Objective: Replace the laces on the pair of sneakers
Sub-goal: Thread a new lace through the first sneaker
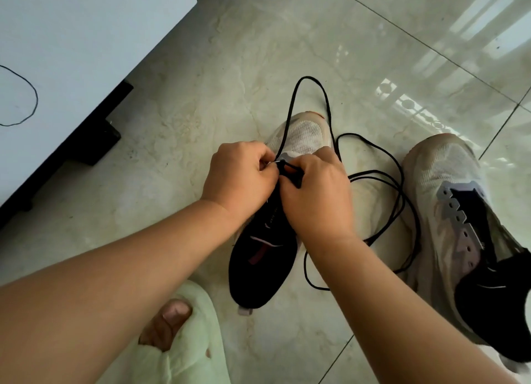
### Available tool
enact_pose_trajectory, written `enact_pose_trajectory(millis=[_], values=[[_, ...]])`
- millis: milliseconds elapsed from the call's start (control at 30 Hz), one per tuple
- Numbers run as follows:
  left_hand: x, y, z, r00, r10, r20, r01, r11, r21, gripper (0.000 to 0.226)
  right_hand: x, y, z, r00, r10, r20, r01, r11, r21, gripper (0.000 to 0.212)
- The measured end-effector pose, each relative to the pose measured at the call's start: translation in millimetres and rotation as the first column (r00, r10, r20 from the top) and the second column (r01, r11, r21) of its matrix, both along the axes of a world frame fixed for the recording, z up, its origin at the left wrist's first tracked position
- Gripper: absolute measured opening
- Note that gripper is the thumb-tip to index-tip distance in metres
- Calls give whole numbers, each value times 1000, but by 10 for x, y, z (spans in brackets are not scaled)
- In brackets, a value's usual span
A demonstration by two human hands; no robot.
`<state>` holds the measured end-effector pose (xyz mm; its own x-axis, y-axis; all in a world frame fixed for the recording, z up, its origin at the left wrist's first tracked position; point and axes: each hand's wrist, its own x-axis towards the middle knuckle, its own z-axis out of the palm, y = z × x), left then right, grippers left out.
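Looking down from the head camera, two bare forearms reach to a sneaker point(298, 138) standing on a pale tiled floor point(201, 96), its white mesh toe pointing away and its black heel nearest the viewer. Both hands meet over the lowest eyelets. The left hand point(240, 176) has its fingers curled, pinching the tip of a black lace point(311, 80). The right hand point(316, 188) is curled too, gripping the lace and the eyelet edge just beside the left fingers. The lace arcs up over the toe and trails in loose loops on the floor to the right. A second sneaker point(457, 211), unlaced, stands well to the right. At lower left, a foot in a pale green slipper point(189, 346). At upper left, a white table point(71, 39) bears a thin black thread point(34, 93).
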<state>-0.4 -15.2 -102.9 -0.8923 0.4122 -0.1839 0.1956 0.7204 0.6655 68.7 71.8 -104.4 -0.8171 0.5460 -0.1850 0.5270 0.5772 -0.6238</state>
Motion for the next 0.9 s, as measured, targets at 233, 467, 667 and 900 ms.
enact_pose_trajectory(millis=[233, 467, 667, 900], values=[[-89, -52, 17, 989, -3, 146, -2, 999, 40, 9, -65, -8, -61, 988, 131, 75, -145, 964, 225, 21], [-71, -68, -2, 987, -13, 162, 4, 998, 56, 5, -53, -17, -66, 988, 135, -71, -124, 983, 135, 13], [-34, -34, -26, 991, 58, 124, -63, 997, 37, 11, 260, 17, 161, 970, 46, -241, -91, 980, -179, 11], [-43, -9, 35, 995, -55, 77, 51, 997, 59, 25, 450, 29, 215, 966, -86, -242, -58, 845, -531, 9]])
